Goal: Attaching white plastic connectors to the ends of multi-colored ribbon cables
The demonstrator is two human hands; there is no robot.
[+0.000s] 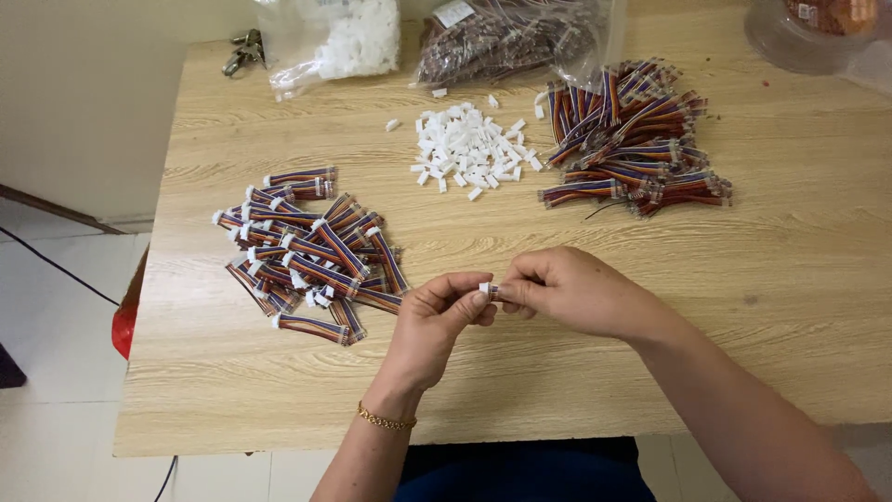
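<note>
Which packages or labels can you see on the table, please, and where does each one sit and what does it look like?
Clear plastic bag of white connectors: far edge, left of centre, lumpy and crumpled.
Clear plastic bag of dark wire bundles: far edge, centre, wide and flat.
Small pale label: on top of the wire bag, rectangular.
Clear plastic container: far right corner, rounded, reddish contents.

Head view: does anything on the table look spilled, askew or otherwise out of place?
Little stands out. A few white connector housings lie scattered apart from the main white pile, near the bags at the back. One thin dark strand strays from the right bundle heap. The left heap is loose but contained.
</note>
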